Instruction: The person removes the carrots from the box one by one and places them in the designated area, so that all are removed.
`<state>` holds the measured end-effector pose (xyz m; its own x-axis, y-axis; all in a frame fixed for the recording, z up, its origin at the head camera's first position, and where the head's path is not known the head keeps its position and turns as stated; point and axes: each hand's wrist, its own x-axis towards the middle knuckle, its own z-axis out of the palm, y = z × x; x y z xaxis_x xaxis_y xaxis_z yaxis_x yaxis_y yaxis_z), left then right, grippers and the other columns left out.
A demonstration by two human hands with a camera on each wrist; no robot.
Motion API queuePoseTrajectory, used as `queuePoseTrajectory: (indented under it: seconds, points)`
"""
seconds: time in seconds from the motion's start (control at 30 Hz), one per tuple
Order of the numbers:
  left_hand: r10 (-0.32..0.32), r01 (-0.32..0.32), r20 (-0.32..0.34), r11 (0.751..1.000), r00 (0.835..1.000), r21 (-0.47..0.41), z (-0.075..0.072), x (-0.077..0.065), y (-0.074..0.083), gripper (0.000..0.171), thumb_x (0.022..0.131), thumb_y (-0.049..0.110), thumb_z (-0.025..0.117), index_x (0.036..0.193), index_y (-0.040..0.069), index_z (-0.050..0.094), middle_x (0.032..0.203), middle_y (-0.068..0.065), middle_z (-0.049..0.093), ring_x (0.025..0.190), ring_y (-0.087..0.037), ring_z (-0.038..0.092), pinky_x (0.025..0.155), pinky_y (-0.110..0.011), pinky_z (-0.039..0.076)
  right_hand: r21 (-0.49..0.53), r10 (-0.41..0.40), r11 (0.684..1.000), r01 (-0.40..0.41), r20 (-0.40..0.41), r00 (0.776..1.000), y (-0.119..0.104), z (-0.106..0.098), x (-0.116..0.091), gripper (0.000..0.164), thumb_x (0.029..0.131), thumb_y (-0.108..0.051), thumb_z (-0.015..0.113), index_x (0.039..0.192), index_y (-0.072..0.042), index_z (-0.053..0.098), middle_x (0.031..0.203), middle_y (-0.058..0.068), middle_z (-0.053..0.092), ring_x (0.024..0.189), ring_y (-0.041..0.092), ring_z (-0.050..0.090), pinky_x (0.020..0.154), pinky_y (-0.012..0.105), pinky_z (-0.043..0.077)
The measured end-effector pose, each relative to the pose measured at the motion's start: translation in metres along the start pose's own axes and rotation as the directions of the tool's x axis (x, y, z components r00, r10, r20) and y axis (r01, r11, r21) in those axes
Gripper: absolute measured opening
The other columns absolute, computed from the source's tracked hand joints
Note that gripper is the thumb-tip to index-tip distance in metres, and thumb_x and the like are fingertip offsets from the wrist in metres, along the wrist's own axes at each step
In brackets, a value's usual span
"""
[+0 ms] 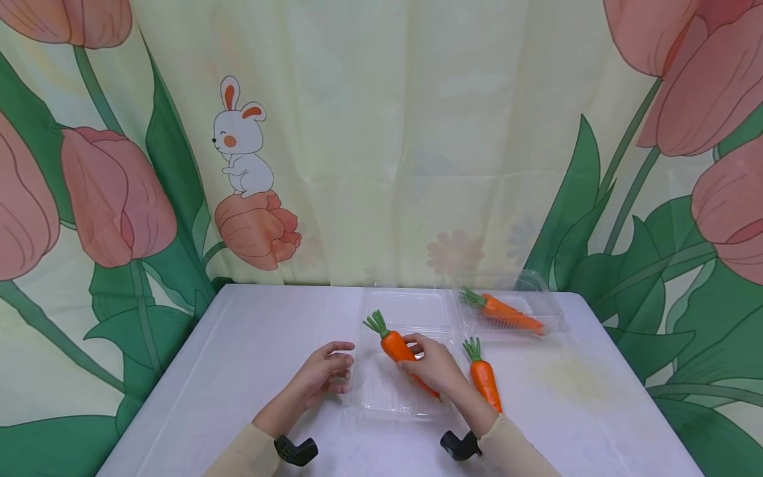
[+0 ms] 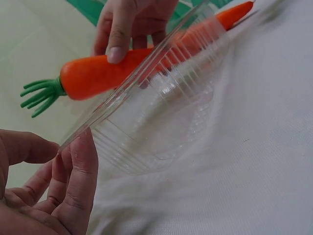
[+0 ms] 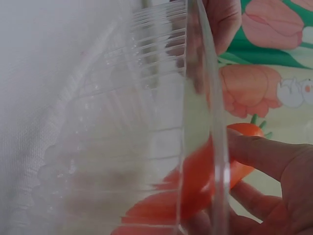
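My right hand grips a toy carrot by its orange body, thumb on one side and fingers on the other. The carrot slants over an opened clear plastic box, its green stalks toward the far left. My left hand is at the box's left edge; in the left wrist view, its thumb and fingers pinch the thin rim of the clear box. The right wrist view shows the lower part of the carrot through the clear wall, partly blurred by its ribs.
Right of my right hand lies another toy carrot on the white table. Behind it stands a second clear box with a carrot inside. The open box's lid lies back toward the patterned curtain.
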<state>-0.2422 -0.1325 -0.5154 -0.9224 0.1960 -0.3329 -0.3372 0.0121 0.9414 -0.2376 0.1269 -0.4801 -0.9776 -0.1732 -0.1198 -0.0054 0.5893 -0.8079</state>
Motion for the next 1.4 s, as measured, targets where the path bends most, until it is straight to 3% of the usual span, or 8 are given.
queuePoseTrajectory:
  seconds: [0.43, 0.93, 1.4]
  points:
    - [0.009, -0.009, 0.012, 1.000, 1.000, -0.010, -0.001, 0.000, -0.001, 0.046, 0.100, 0.014, 0.064, 0.142, 0.002, 0.050, 0.105, -0.010, 0.064, 0.078, -0.016, 0.061, 0.062, -0.027, 0.060, 0.041, 0.060, 0.997, -0.058, -0.059, 0.996, -0.002, -0.011, 0.002, 0.054, 0.086, -0.027, 0.084, 0.132, -0.009, 0.065, 0.116, 0.011, 0.071, 0.098, 0.024, 0.068, 0.082, 0.040, 0.061]
    - [0.008, -0.008, 0.007, 1.000, 1.000, -0.019, -0.001, 0.000, -0.002, 0.045, 0.100, 0.013, 0.064, 0.142, 0.002, 0.050, 0.105, -0.010, 0.065, 0.078, -0.015, 0.061, 0.063, -0.027, 0.060, 0.240, 0.162, 0.959, -0.148, -0.039, 0.986, 0.003, -0.026, -0.007, 0.062, 0.086, -0.029, 0.084, 0.136, -0.003, 0.059, 0.114, 0.016, 0.068, 0.085, 0.023, 0.068, 0.069, 0.038, 0.063]
    - [0.010, -0.010, 0.018, 1.000, 1.000, -0.020, -0.003, -0.001, -0.003, 0.047, 0.101, 0.013, 0.063, 0.143, 0.001, 0.049, 0.104, -0.009, 0.064, 0.077, -0.015, 0.061, 0.062, -0.027, 0.060, 0.285, 0.205, 0.941, -0.185, -0.043, 0.978, 0.013, -0.047, -0.016, 0.076, 0.088, -0.032, 0.083, 0.151, -0.017, 0.043, 0.118, 0.020, 0.065, 0.085, 0.024, 0.071, 0.069, 0.040, 0.063]
